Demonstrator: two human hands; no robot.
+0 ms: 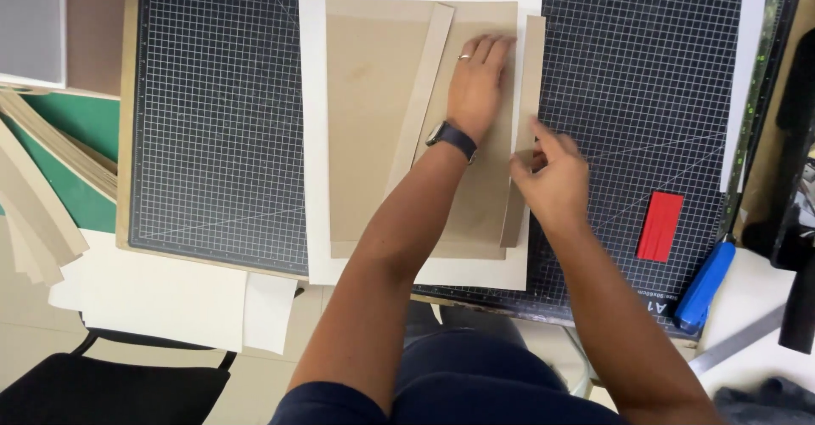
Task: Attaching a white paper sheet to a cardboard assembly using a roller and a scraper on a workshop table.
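At mat centre, left hand lies flat, fingers spread, pressing the brown board. Right hand, at 4 o'clock from it, pinches the narrow edge strip. White sheet beneath; red block at 3 o'clock. Risk: strip skews if left-hand pressure eases.

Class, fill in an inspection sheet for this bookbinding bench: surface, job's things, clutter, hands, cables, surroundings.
Surface: dark gridded cutting mat on a table.
Job's things: brown board on a white sheet; two brown strips, one slanted, one along the right edge.
Clutter: red block, blue-handled tool, white paper strip.
Hands: left hand pressed flat on the board; right hand pinching the edge strip.
Cables: nothing seen.
Surroundings: stacked board strips, black chair.
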